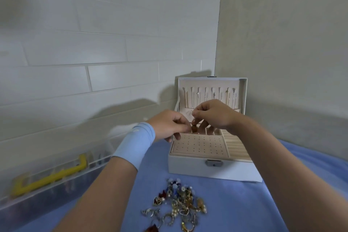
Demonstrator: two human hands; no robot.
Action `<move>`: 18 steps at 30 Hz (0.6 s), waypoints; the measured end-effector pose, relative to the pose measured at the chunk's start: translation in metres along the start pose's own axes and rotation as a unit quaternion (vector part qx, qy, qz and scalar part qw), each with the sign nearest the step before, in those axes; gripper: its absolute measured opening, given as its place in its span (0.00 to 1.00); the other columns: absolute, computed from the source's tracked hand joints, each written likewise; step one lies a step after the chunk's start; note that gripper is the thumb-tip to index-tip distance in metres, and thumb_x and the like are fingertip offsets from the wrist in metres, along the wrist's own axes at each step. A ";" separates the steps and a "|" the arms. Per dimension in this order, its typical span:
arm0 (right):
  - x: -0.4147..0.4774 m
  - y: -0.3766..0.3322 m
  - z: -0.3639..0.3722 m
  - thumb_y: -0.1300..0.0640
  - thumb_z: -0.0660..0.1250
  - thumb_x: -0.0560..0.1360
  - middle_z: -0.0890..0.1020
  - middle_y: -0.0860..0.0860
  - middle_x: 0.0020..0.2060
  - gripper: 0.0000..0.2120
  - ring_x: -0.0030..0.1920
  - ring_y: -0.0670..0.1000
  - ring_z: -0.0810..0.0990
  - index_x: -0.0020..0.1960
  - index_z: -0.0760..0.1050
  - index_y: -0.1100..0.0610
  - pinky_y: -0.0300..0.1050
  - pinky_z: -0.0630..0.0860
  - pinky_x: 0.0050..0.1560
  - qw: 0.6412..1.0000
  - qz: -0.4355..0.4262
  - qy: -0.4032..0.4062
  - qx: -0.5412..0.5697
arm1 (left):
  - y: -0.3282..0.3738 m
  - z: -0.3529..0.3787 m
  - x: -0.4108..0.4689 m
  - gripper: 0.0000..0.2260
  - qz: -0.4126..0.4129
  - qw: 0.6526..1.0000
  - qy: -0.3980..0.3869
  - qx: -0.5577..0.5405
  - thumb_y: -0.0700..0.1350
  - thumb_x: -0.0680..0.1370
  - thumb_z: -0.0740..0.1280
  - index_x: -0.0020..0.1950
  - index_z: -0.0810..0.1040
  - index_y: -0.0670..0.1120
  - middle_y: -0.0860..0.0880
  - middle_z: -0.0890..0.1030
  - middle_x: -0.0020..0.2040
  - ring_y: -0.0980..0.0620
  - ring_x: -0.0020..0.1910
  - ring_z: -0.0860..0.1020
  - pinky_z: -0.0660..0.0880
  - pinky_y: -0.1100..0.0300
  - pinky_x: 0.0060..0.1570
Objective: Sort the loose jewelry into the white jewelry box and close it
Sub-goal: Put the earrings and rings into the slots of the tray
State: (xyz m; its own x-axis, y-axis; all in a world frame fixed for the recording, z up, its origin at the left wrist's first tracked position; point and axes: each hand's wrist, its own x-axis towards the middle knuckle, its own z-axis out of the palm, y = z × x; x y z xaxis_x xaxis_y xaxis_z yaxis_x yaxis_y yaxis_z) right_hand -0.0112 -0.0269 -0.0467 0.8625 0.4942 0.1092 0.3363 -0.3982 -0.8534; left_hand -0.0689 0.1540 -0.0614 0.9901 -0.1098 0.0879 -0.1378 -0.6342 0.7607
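Above open white jewelry box (pixel 188 165) | left grip (pixel 169 126) and right grip (pixel 214 115) – both pinching small brown-bead hook earring (pixel 194 128) | tangled gold-and-silver loose jewelry heap (pixel 178 205) on blue cloth (pixel 235 203) – before box

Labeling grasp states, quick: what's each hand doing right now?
Left hand: pinches the brown-beaded piece at its bead.
Right hand: pinches the same piece from above.
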 end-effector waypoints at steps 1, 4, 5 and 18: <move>0.005 0.001 0.002 0.59 0.65 0.82 0.86 0.60 0.40 0.09 0.33 0.53 0.84 0.49 0.79 0.64 0.43 0.77 0.28 1.000 -0.001 0.009 0.000 | -0.002 -0.003 0.007 0.03 -0.002 1.000 0.029 -0.001 0.44 0.78 0.68 0.48 0.82 0.48 0.49 0.82 0.42 0.52 0.38 0.81 0.75 0.64 0.31; 0.021 0.007 0.009 0.59 0.66 0.81 0.87 0.57 0.40 0.08 0.35 0.53 0.86 0.48 0.80 0.63 0.42 0.79 0.30 0.998 -0.008 0.056 -0.018 | -0.009 -0.004 0.026 0.04 -0.004 0.995 0.093 -0.026 0.45 0.78 0.67 0.45 0.81 0.49 0.49 0.83 0.39 0.50 0.38 0.82 0.79 0.60 0.38; 0.027 0.011 0.011 0.59 0.67 0.81 0.87 0.56 0.39 0.08 0.35 0.52 0.86 0.47 0.81 0.62 0.41 0.79 0.31 0.997 -0.011 0.074 -0.029 | -0.012 -0.003 0.030 0.04 -0.004 0.994 0.105 -0.033 0.44 0.78 0.67 0.45 0.81 0.49 0.51 0.82 0.38 0.53 0.37 0.81 0.78 0.61 0.37; 0.066 0.036 0.030 0.56 0.74 0.72 0.84 0.55 0.33 0.08 0.33 0.53 0.83 0.39 0.83 0.61 0.46 0.82 0.41 0.949 0.057 0.095 -0.294 | -0.036 0.004 0.048 0.08 0.013 0.992 0.113 0.054 0.48 0.79 0.68 0.40 0.78 0.57 0.60 0.77 0.35 0.57 0.36 0.76 0.74 0.58 0.48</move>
State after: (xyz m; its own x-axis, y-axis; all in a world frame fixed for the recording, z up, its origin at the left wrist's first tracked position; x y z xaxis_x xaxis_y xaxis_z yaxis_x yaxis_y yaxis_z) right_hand 0.0465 0.0144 -0.0850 0.9399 0.2959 0.1702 0.3412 -0.8313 -0.4387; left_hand -0.0162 0.1687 -0.0874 0.9655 0.0401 0.2573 -0.1526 -0.7136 0.6837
